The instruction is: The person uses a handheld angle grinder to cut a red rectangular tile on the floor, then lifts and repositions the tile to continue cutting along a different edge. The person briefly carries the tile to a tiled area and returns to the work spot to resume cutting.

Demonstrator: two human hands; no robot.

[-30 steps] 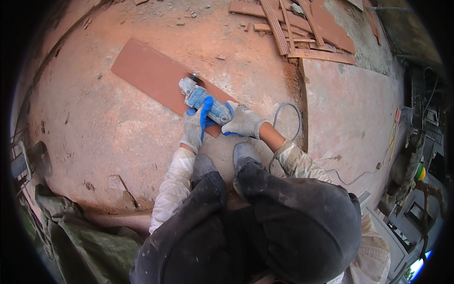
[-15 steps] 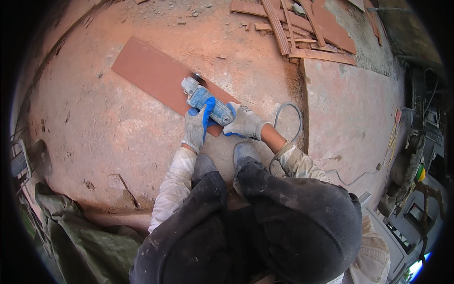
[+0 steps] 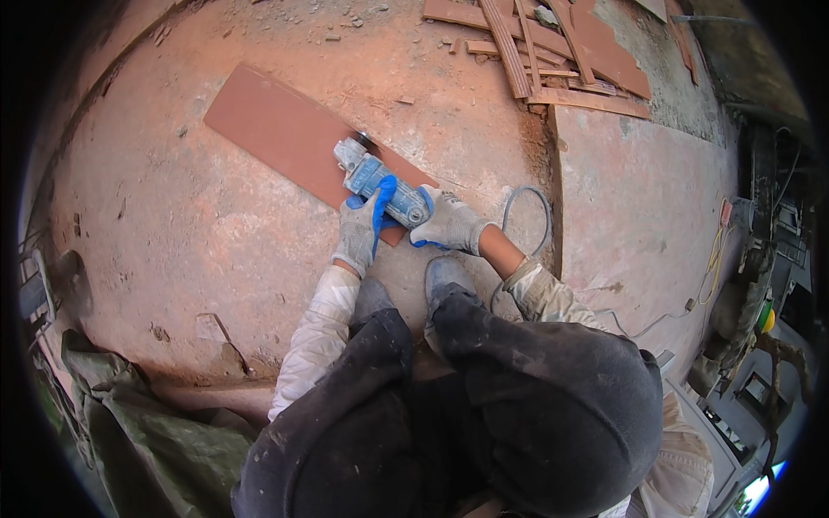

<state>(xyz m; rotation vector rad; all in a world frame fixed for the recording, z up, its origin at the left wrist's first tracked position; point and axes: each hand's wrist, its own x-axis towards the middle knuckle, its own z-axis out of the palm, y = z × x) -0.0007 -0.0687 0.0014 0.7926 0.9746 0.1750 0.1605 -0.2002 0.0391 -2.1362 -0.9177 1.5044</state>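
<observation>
In the head view, a reddish-brown board is laid slantwise on the dusty floor, its far end set to the upper left and its near end brought close to the shoes. Its long upper right edge is partly covered by the angle grinder, whose dark disc is blurred, so contact with the board cannot be told. A broad stretch of floor is left to the board's left; on the right, room is bounded by the straight edge of a pale slab, and beyond by piled broken boards. The grinder is held over the board's nearer half, its head pointed to the upper left, away from the body, its long axis aligned roughly with the board's. Its casing is grasped by the gloved left hand, the thumb laid along it; its rear end is clasped by the gloved right hand. A grey cable is looped beside the right forearm. A green tarp is heaped at lower left.
</observation>
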